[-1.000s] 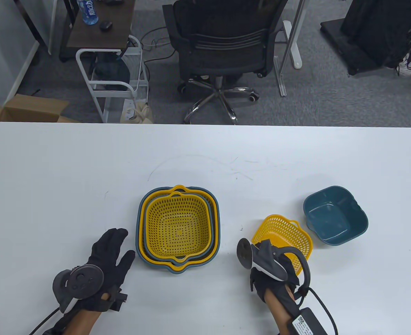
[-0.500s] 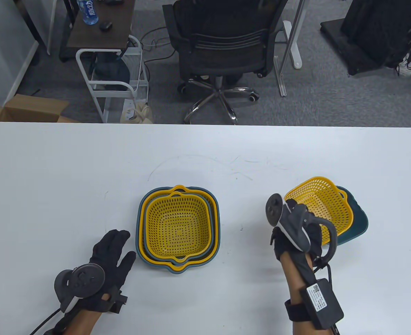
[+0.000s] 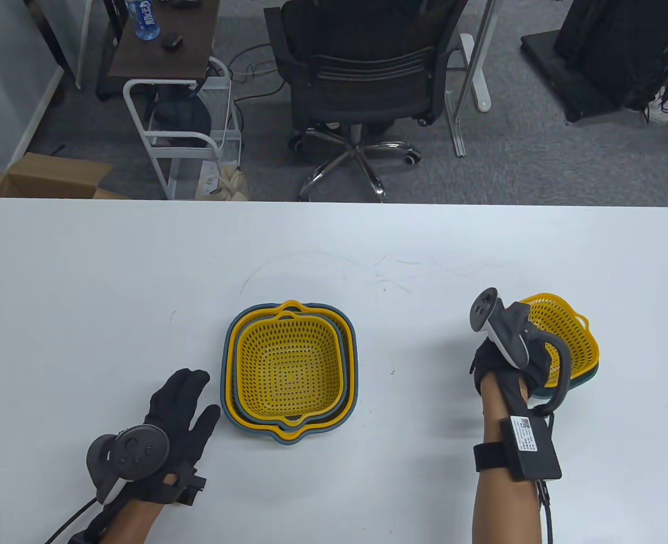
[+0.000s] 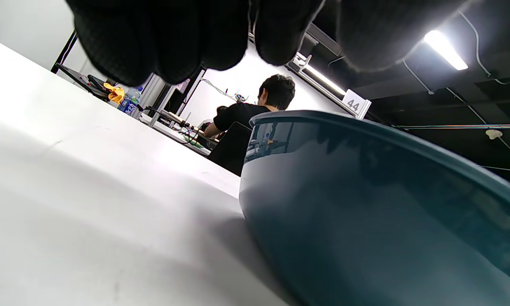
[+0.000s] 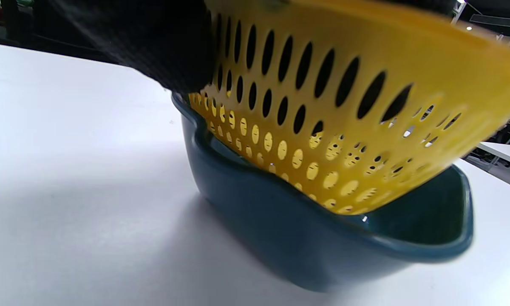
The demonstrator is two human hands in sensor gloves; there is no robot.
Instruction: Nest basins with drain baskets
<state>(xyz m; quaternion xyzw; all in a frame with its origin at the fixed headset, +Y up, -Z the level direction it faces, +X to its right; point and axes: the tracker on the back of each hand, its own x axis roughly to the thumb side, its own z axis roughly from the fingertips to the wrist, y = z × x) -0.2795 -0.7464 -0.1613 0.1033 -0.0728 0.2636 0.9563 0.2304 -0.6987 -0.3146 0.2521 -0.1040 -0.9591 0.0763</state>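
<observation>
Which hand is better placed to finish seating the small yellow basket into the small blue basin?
The right hand. It already grips the small yellow basket, which sits tilted and only partly down in the small blue basin. The left hand lies open beside the big nested stack, far across the table.

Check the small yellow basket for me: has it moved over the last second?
Yes. The small yellow basket, held by the right hand, went right and away from the nested stack and now sits tilted in the blue basin.
</observation>
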